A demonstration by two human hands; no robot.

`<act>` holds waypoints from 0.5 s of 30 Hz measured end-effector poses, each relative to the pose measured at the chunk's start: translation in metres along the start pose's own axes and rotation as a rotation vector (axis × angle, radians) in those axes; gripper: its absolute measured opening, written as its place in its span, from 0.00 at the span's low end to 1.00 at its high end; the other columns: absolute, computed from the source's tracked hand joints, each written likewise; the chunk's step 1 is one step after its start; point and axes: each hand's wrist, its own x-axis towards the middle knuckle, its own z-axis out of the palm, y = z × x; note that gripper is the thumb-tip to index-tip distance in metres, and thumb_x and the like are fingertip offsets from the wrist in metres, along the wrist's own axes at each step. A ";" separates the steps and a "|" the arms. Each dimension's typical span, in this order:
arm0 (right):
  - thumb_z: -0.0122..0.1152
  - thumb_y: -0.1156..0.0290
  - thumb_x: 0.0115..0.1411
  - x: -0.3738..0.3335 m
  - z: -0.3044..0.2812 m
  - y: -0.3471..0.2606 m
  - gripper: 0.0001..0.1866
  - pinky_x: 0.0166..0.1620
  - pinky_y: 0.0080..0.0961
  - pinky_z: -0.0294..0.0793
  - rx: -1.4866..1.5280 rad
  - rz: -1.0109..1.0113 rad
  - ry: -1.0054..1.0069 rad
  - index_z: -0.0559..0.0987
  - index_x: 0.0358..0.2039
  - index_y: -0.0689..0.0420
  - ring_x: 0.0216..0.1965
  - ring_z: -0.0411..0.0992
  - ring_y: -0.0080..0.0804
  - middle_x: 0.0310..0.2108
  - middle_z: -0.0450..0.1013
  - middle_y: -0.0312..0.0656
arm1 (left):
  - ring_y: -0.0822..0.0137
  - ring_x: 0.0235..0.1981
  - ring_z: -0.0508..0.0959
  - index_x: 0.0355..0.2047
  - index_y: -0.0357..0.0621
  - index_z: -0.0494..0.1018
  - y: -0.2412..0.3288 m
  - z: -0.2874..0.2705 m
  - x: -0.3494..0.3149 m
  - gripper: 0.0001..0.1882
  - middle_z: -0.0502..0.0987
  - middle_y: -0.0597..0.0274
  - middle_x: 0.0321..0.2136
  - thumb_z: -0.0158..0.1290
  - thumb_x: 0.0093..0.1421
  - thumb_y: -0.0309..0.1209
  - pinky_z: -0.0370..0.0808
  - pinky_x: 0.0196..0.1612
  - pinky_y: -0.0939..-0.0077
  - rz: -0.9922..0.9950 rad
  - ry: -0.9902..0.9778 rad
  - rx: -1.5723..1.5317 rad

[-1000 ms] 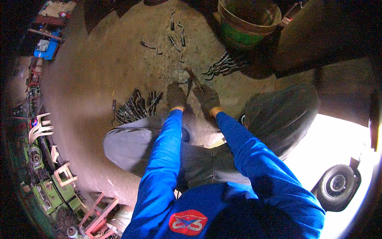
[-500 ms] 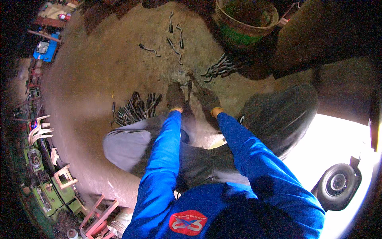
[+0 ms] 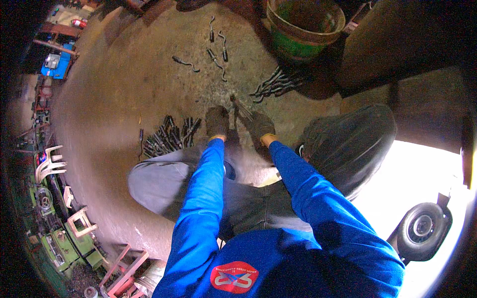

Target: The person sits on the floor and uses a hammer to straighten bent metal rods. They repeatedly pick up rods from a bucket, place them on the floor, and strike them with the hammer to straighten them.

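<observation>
My left hand (image 3: 217,120), in a dark glove, is low over the floor in front of me. Its fingers look closed, but shadow hides whatever they hold. Beside it, my right hand (image 3: 260,125), also gloved, grips a hammer (image 3: 242,108) whose thin handle slants up and left to a small dark head. Ahead of both hands lie several bent metal rods with thick dark ends, one of them a wavy rod (image 3: 216,58). To the right of these is a pile of wavy rods (image 3: 278,84). Left of my left hand rests a heap of dark rods (image 3: 169,136).
A green bucket (image 3: 300,47) with a worn rim stands at the back right. My bent legs frame the work spot on the floor (image 3: 114,94). Machines (image 3: 57,248), plastic chairs (image 3: 50,161) and stools line the far left. A wheel (image 3: 422,226) stands at the lower right.
The hammer's head has shifted slightly left and down. A short dark piece seen between my hands no longer shows. My left hand has barely moved.
</observation>
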 end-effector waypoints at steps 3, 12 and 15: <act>0.48 0.42 0.60 -0.007 -0.010 -0.013 0.29 0.45 0.47 0.72 0.209 -0.102 0.160 0.79 0.41 0.57 0.41 0.74 0.58 0.39 0.76 0.56 | 0.45 0.40 0.75 0.30 0.43 0.79 -0.003 0.006 -0.001 0.08 0.77 0.47 0.33 0.52 0.54 0.32 0.71 0.45 0.53 0.056 0.076 0.051; 0.51 0.44 0.59 0.005 0.010 0.010 0.26 0.43 0.48 0.71 0.040 -0.016 0.169 0.79 0.41 0.55 0.38 0.74 0.57 0.37 0.77 0.55 | 0.46 0.41 0.76 0.30 0.45 0.80 -0.001 0.001 -0.008 0.08 0.78 0.49 0.34 0.51 0.51 0.28 0.73 0.43 0.56 -0.005 -0.080 -0.046; 0.48 0.51 0.62 0.009 0.009 0.011 0.23 0.43 0.50 0.72 0.289 -0.074 0.188 0.78 0.42 0.57 0.38 0.74 0.57 0.38 0.76 0.55 | 0.44 0.43 0.77 0.34 0.43 0.80 0.010 -0.003 -0.003 0.12 0.78 0.46 0.38 0.50 0.52 0.27 0.74 0.44 0.56 0.007 -0.031 -0.076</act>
